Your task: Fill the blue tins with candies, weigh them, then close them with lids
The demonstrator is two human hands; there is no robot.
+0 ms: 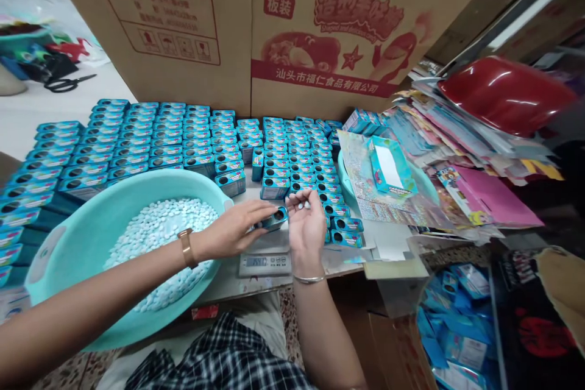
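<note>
My left hand (pixel 235 228), with a watch on its wrist, has its fingers round a small blue box (pixel 275 217) with a dark round opening. That box is over or on the pan of a small digital scale (pixel 265 264); the contact is hidden. Palm up beside it, my right hand (pixel 307 219) has curled fingers around a few small pale tablets (pixel 305 205). Under my left forearm lies a large turquoise basin (pixel 73 274) with a heap of pale tablets (pixel 159 225) in it.
Rows of blue boxes (pixel 164 140) fill the table before a large carton (pixel 247 30). Stacked printed sheets (pixel 420 128) and a red glossy bowl (pixel 503 94) are at right. Below right, a container holds blue packaging (pixel 461 323). Black scissors (pixel 68 82) lie far left.
</note>
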